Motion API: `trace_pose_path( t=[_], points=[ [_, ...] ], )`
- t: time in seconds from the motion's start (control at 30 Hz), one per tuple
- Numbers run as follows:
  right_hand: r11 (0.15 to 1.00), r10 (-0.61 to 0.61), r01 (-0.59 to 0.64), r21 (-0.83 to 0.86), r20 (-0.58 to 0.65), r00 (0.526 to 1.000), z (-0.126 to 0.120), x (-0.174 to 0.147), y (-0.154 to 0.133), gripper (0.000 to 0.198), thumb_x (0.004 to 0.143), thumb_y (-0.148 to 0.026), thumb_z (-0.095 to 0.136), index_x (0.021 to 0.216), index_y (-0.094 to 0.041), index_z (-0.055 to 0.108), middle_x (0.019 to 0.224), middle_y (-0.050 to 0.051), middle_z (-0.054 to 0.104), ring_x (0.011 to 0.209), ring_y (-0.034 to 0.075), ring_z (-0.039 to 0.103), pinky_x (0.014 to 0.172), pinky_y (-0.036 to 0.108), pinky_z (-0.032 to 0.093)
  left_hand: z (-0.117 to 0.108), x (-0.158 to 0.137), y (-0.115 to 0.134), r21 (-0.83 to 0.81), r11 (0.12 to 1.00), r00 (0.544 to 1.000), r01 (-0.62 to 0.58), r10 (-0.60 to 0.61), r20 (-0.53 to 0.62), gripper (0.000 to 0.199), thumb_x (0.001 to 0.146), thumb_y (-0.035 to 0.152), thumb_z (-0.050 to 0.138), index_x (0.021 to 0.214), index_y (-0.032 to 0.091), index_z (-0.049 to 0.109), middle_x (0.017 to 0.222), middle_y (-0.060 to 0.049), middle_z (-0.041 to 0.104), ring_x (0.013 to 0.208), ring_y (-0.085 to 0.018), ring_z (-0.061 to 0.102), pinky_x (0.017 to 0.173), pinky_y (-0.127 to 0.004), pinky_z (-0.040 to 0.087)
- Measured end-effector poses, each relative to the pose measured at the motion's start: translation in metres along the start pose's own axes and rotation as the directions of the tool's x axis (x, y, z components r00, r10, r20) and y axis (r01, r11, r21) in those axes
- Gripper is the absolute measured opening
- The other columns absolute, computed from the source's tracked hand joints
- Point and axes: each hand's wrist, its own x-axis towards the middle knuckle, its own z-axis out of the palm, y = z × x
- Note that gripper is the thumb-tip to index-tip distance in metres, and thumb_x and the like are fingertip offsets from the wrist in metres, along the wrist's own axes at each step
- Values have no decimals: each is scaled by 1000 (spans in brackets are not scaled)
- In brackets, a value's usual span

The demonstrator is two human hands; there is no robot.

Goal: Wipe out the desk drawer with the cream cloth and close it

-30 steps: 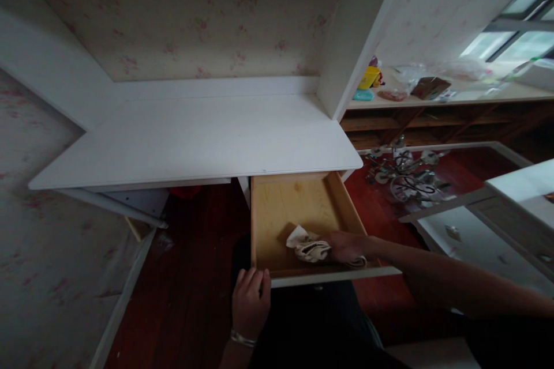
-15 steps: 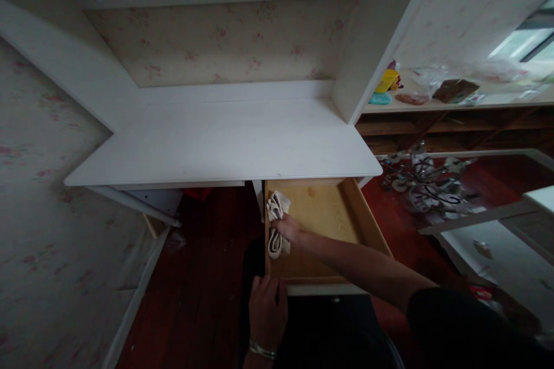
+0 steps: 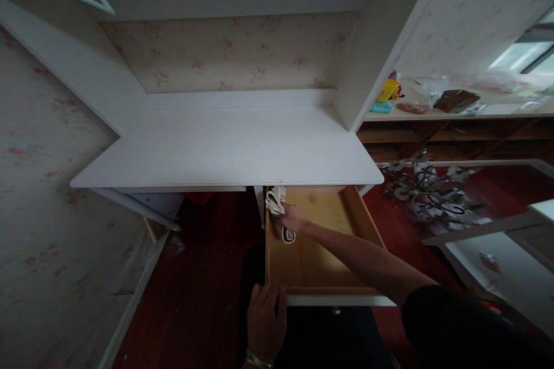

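Note:
A wooden drawer (image 3: pixel 322 265) with a white front is pulled out from under the right side of the white desk (image 3: pixel 234 147). Inside it, my right hand (image 3: pixel 294 218) is closed on a bunched pale cloth (image 3: pixel 275 200), pressed at the drawer's left side near the back corner. Part of the cloth hangs out below the fingers. My left hand (image 3: pixel 267 314), with a bracelet at the wrist, rests with curled fingers over the drawer's front left corner and grips its edge.
Right of the desk, a chandelier (image 3: pixel 433 190) lies on the red floor. Behind it stands a low shelf unit (image 3: pixel 402 134) with a yellow container (image 3: pixel 388 90), plastic bags and a brown box (image 3: pixel 456 100) on top. A white cabinet (image 3: pixel 497 265) is at lower right.
My right hand has slid the cloth along the drawer's left side toward the back corner. The left hand stays on the front corner. The whole view has shifted slightly.

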Motion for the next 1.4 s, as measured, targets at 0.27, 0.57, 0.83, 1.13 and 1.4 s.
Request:
trace_pose_path(
  t=[0.27, 0.57, 0.83, 1.13, 1.4],
  points=[
    [585, -618, 627, -514, 219, 755, -24, -10, 46, 42, 92, -11, 35, 130, -24, 48, 141, 4, 45, 136, 20, 25, 111, 49, 16, -3, 3, 0, 74, 994, 996, -82, 84, -33, 29, 92, 13, 36, 80, 20, 62, 73, -1, 64, 75, -15, 60, 85, -37, 39],
    [578, -529, 540, -612, 223, 819, -33, 35, 69, 28, 86, -7, 46, 101, -19, 66, 123, 6, 60, 126, 16, 41, 113, 41, 10, 0, 1, 1, 21, 1000, 1000, 7, -7, 10, 26, 91, 16, 40, 76, 20, 60, 66, 0, 61, 68, -13, 58, 83, -34, 39],
    [621, -318, 288, -729, 102, 943, -84, -20, 126, 34, 85, -7, 42, 108, -18, 63, 117, 10, 62, 114, 24, 50, 109, 52, 7, 1, 4, -1, 2, 1000, 999, -3, 3, 53, 26, 90, 15, 44, 67, 20, 56, 61, 2, 55, 63, -13, 52, 78, -32, 38],
    [607, 6, 37, -794, 51, 999, -94, -98, 131, 32, 85, -8, 38, 101, -14, 66, 101, 17, 66, 101, 30, 57, 99, 54, 23, -4, 7, 0, 2, 999, 997, -44, 44, 67, 26, 88, 15, 46, 64, 20, 54, 59, 1, 53, 62, -13, 50, 72, -32, 36],
    [667, 176, 166, -726, 370, 912, -92, -157, 104, 23, 71, -11, 54, 87, -15, 70, 93, 20, 68, 90, 35, 63, 78, 47, 44, -2, 5, -2, -31, 1000, 997, 3, -1, 83, 27, 89, 18, 45, 63, 20, 52, 59, 1, 51, 63, -13, 49, 73, -33, 37]
  ],
)
